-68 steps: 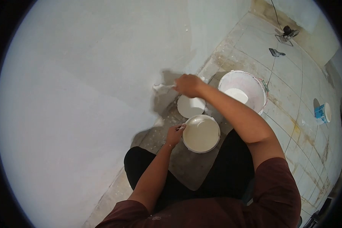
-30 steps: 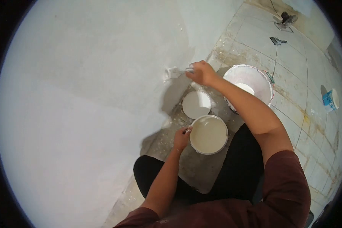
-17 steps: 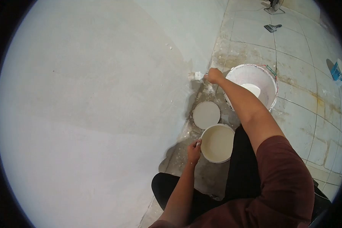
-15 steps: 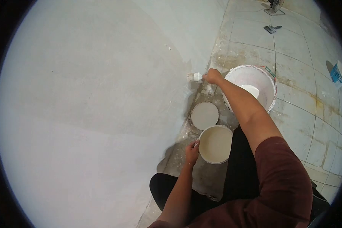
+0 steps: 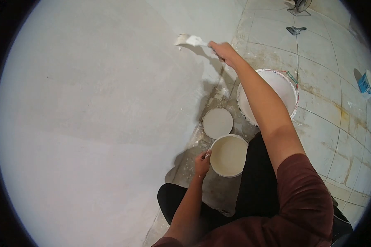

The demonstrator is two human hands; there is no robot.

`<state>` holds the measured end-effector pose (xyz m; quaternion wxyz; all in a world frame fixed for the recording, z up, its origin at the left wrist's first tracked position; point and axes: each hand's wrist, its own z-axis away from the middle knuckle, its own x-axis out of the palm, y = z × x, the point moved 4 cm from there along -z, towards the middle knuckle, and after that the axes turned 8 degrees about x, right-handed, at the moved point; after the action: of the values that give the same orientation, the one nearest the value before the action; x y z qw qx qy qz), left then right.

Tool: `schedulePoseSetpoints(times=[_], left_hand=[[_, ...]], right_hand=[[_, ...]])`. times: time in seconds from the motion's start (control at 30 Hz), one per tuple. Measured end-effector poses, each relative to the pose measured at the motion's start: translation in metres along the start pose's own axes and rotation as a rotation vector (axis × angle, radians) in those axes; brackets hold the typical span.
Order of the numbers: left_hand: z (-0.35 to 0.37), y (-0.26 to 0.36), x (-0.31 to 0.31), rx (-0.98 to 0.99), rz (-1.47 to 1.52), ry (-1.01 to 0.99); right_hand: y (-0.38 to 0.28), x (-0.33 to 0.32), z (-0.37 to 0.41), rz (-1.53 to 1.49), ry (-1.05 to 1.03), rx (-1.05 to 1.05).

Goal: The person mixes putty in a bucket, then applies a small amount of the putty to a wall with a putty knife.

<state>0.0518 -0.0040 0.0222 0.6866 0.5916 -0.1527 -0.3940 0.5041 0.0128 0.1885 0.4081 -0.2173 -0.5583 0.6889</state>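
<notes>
My right hand (image 5: 224, 52) is closed round the handle of a paintbrush (image 5: 196, 40), whose bristles meet the pale wall (image 5: 111, 99). Damp-looking grey patches spread over that wall. Lower down, my left hand (image 5: 202, 163) grips the rim of a small round bucket (image 5: 229, 156) with cream-coloured paint inside. Just behind this bucket lies a round pale disc, perhaps a lid (image 5: 217, 123), on the floor. My right forearm passes over a large white bucket (image 5: 292, 88) and hides part of its inside.
Pale floor tiles (image 5: 317, 136) with brown stains stretch to the right. A wide brush (image 5: 296, 31) lies farther back, near a fan (image 5: 299, 6). A blue-and-white tub (image 5: 367, 84) is at the far right. My bent knees flank the small bucket.
My right hand has carried the paintbrush up and to the left along the wall, away from the floor edge. My left hand keeps its grip on the small bucket.
</notes>
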Motion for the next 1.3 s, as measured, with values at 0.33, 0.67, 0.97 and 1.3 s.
schedulePoseSetpoints(times=[0.33, 0.67, 0.97, 1.3], left_hand=[[0.006, 0.016, 0.001, 0.016, -0.077, 0.007], [0.006, 0.019, 0.001, 0.017, -0.144, 0.0], [0.004, 0.01, 0.002, 0.061, 0.009, 0.018], [-0.003, -0.003, -0.001, 0.078, -0.053, -0.006]], right_hand=[[0.147, 0.018, -0.018, 0.98, 0.096, 0.024], [0.151, 0.051, 0.014, 1.149, -0.059, -0.031], [0.148, 0.157, 0.159, 1.333, -0.389, -0.551], [0.138, 0.101, 0.07, 1.496, -0.247, -0.784]])
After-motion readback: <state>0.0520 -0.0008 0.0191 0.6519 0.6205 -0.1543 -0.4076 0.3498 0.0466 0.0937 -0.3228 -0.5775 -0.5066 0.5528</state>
